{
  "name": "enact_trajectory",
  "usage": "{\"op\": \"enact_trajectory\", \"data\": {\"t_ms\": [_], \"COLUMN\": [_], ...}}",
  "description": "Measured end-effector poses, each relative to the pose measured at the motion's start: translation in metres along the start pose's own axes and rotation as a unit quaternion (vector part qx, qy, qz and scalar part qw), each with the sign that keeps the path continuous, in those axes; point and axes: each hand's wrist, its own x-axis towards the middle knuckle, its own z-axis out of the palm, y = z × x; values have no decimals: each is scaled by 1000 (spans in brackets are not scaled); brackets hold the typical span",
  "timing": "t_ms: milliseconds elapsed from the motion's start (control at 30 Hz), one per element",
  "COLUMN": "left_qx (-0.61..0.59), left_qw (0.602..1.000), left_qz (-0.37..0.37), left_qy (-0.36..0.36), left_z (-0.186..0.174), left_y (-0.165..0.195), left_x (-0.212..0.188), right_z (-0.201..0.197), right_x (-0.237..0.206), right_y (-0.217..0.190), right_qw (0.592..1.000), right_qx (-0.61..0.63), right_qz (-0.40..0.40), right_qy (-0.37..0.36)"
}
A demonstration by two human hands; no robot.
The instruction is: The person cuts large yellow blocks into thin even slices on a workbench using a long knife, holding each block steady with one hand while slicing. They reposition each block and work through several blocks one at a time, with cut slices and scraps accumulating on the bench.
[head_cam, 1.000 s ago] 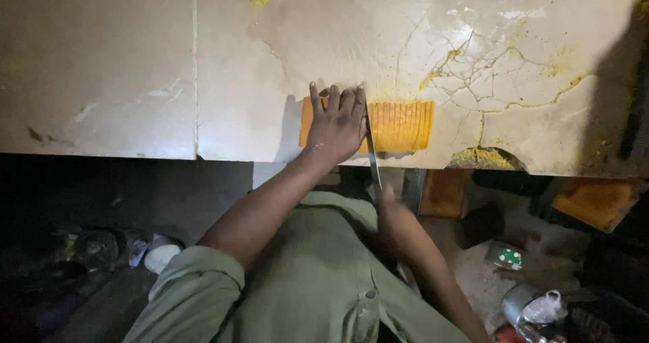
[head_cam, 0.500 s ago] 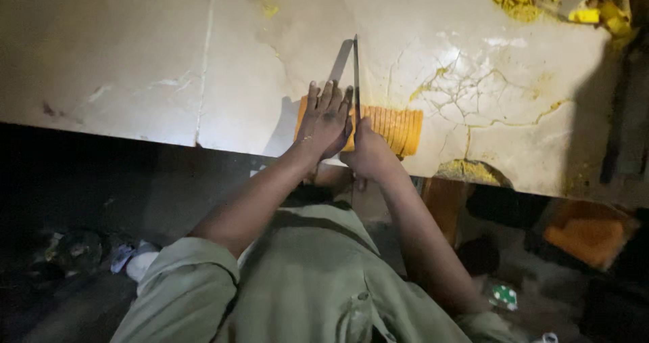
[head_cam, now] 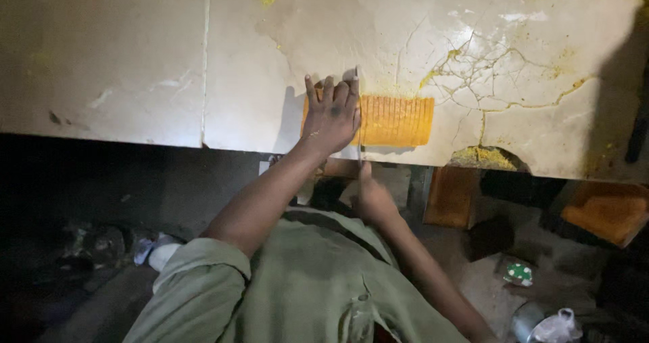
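The left hand (head_cam: 332, 116) lies flat with fingers spread, pressing down on the left end of an orange ridged slab (head_cam: 395, 120) that rests on the cracked pale stone worktop (head_cam: 169, 59), close to its near edge. At about three o'clock from that hand, touching its side, a long thin blade (head_cam: 358, 116) crosses the slab from twelve to six o'clock. The right hand (head_cam: 374, 197) sits below the worktop edge at six o'clock from the slab, closed around the blade's lower end, though the dim light makes the grip hard to read. Yellow residue fills the worktop cracks at two o'clock. An olive-green shirt (head_cam: 304, 282) fills the foreground.
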Motion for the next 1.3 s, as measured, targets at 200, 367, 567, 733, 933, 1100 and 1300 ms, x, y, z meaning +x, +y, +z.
{"op": "enact_trajectory", "data": {"t_ms": [200,367,567,733,933,1100,1300], "left_qx": [14,-19,-15,-22,-16,-54,-41], "left_qw": [999,1000,1000,1000,998,998,998], "left_qz": [24,4,11,-3,22,-11,-13], "left_qy": [40,23,22,0,49,10,-39], "left_z": [2,-1,3,11,11,2,7], "left_y": [-9,-15,-17,-16,-22,-25,-24], "left_x": [0,-3,0,1,-2,-4,-5], "right_z": [-53,-67,7,46,-50,-73,14], "right_x": [57,46,-61,12,67,23,-52], "right_y": [-24,-57,0,18,-39,-83,-8], "right_qw": [998,996,999,994,993,995,958], "right_qx": [17,2,20,-2,35,77,264], "right_qz": [-2,-19,32,109,-23,28,106], "right_qy": [62,93,-12,13,111,53,-20]}}
